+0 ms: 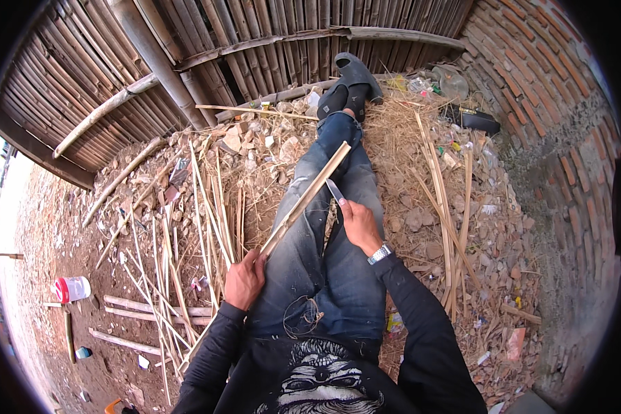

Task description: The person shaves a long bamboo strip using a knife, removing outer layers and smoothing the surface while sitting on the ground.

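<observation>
A long split bamboo strip [307, 199] lies slantwise over my outstretched legs, its hollow inner face showing. My left hand [245, 280] is closed around it near my left thigh, and its lower end runs back beside my left forearm. In my right hand [362, 226] is a knife [335, 190], gripped by the handle, which the fingers hide. The blade points up and to the left, close to the strip's right edge; whether it touches cannot be made out. A small tangle of thin string or fibre [303, 317] rests on my lap.
Several thin bamboo strips [207, 207] are strewn at my left, and more strips [443, 200] lie at my right. A red-and-clear plastic tub [72, 289] sits far left. A bamboo wall [269, 65] rises beyond my feet, a brick wall [552, 90] on the right. Rubble covers the ground.
</observation>
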Action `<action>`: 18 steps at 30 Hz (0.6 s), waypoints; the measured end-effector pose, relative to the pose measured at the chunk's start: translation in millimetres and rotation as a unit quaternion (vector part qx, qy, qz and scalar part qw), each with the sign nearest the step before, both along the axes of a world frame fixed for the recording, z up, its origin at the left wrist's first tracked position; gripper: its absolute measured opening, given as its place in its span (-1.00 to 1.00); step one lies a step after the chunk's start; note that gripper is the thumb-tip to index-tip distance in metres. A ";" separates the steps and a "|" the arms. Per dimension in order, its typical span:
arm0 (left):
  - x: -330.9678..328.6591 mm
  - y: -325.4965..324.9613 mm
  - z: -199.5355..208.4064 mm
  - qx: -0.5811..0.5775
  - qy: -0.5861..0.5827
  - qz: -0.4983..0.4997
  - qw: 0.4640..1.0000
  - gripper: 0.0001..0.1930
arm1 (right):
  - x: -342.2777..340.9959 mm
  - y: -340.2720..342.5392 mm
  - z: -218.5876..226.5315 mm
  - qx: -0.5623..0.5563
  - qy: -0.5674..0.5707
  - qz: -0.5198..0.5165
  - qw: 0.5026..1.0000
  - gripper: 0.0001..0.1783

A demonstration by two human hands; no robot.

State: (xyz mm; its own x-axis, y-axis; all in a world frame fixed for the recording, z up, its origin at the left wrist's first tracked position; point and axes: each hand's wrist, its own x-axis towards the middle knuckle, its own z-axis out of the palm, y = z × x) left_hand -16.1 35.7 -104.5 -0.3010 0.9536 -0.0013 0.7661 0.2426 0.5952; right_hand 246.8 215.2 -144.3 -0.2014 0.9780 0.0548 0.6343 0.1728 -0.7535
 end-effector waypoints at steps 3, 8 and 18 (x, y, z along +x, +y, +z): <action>5.3 2.8 1.1 -0.001 -0.002 0.005 1.000 -0.74 | -3.5 -14.5 2.3 -0.047 -0.026 0.061 0.997 -0.51; 8.5 9.2 9.7 -0.017 -0.026 0.006 1.000 -0.74 | -24.3 -46.4 6.4 -0.032 0.032 0.076 0.996 -0.50; 1.9 10.2 -0.1 -0.003 -0.010 0.000 1.000 -0.72 | -0.8 16.5 3.8 0.042 -0.014 -0.074 0.996 -0.56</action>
State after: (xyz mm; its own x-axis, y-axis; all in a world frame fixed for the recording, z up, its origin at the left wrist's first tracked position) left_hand -14.1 45.9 -104.6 -0.3011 0.9535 -0.0131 0.7537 0.2463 0.6093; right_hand 246.0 231.6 -140.5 -0.0588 0.9891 0.1347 0.6779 0.1386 -0.7220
